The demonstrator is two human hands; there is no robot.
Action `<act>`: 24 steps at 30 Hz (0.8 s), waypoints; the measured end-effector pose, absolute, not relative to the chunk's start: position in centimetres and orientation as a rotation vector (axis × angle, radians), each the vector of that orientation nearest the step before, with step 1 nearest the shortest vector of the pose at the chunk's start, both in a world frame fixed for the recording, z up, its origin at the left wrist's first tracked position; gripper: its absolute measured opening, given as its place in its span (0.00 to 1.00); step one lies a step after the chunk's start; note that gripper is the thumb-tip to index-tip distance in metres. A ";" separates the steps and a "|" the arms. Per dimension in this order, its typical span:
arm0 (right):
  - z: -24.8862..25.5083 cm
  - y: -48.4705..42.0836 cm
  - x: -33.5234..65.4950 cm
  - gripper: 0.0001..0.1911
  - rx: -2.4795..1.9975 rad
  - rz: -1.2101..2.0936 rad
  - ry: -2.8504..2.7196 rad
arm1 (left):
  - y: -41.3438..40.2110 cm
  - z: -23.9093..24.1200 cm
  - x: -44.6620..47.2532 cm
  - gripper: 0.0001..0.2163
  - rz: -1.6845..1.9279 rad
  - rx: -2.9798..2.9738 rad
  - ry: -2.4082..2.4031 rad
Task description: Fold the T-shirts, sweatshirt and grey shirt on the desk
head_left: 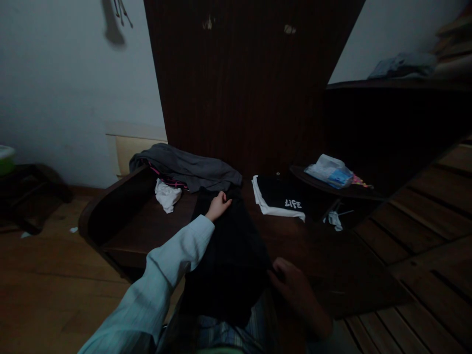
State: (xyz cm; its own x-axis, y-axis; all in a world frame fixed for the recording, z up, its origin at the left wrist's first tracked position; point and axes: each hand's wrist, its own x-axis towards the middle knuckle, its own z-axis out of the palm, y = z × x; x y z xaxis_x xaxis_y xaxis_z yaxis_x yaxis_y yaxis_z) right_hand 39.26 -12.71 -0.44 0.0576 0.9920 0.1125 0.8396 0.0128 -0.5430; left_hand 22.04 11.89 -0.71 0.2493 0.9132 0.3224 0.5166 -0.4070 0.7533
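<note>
The dark cloth (228, 255) lies flat on the wooden table (147, 231). The left hand (219, 205) rests on its far end and the right hand (293, 287) on its near edge. It is too dark to tell if either hand pinches it. The cloth looks soft, light and floppy, so the corners are best for holding.

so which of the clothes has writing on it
The folded black tee, white-trimmed, with white lettering. The grey top, white cloth and the dark garment under the left hand show none.

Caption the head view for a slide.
Left hand and right hand touch a dark garment spread on a wooden table.
</note>
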 end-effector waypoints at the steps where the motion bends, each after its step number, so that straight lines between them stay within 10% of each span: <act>1: -0.3 -12.7 39.2 0.14 -1.887 0.455 -1.787 | 11.8 -0.6 22.0 0.09 1.016 2.051 1.260; 24: -2.3 -16.4 33.6 0.09 -1.945 0.567 -1.900 | 12.4 -0.7 21.9 0.11 1.060 1.516 0.969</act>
State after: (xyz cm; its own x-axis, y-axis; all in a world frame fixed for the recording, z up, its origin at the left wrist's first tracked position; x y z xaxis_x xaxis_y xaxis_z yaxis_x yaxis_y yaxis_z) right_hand 33.65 -16.36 -2.30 0.0140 0.9994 -0.0327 0.8541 -0.0290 -0.5193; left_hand 21.87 12.38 -0.66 0.2927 0.9448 0.1474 0.0623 -0.1727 0.9830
